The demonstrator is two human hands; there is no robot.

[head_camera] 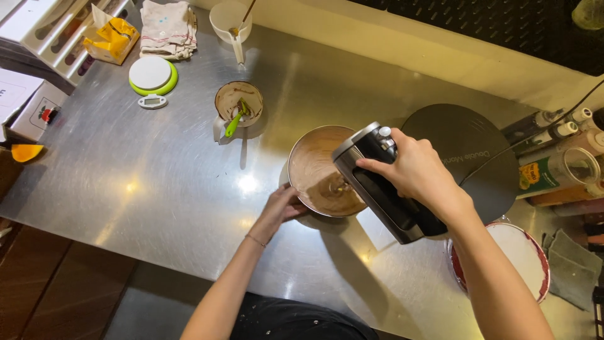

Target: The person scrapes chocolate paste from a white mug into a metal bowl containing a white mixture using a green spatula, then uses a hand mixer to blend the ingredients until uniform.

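Both hands work at a round metal bowl [314,165] of smooth brown batter, which sits near the middle of a scuffed steel table [157,189]. The right hand [412,169] is wrapped tight around the handle of a black and silver hand mixer [384,182], tilted into the batter. The left hand [280,208] grips the bowl's near rim. Just behind stands a smeared cup [239,101] holding a green spatula [234,123]. Farther left lies a round white and green kitchen scale [151,75]; beside the mixer rests a flat dark disc [469,157].
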